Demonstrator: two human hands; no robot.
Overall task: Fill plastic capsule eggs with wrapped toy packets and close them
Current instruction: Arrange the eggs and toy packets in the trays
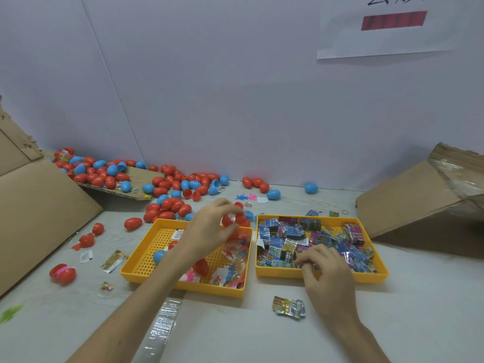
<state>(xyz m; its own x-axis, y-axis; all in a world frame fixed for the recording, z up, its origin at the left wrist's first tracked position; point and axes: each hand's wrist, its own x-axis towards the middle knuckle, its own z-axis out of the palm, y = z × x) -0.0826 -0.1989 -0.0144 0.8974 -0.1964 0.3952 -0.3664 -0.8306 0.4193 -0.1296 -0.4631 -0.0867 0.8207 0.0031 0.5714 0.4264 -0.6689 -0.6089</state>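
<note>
Your left hand (212, 229) hovers over the far corner of the left tray (214, 290) with its grip curled round a red egg (231, 221). The fingers hide most of the shell, so you cannot tell whether its two halves are apart or snapped together. Held up there, off the desk (262, 336) and near the middle, the egg is within easy reach of the other hand — a sensible spot, by the look of it, for taking its filling. Your right hand (327, 273) is down at the near edge of the right tray (372, 277), fingertips bent into the heap of packets (288, 247). Whether that grip has clamped on one or merely rests among them cannot be told from here. The two trays stand side by side, almost touching, straight in front of you, which keeps the packets and the clear toy bags (233, 268) in the left one sorted and close. One stray packet (288, 307) lies on the desk just in front of the right tray. The pile of eggs (167, 184), red and blue, spreads along the back wall and over a cardboard flap (136, 179), apart from the trays. Judging by this, you are at the picking step — packet first, then into the egg, then press it shut.
</note>
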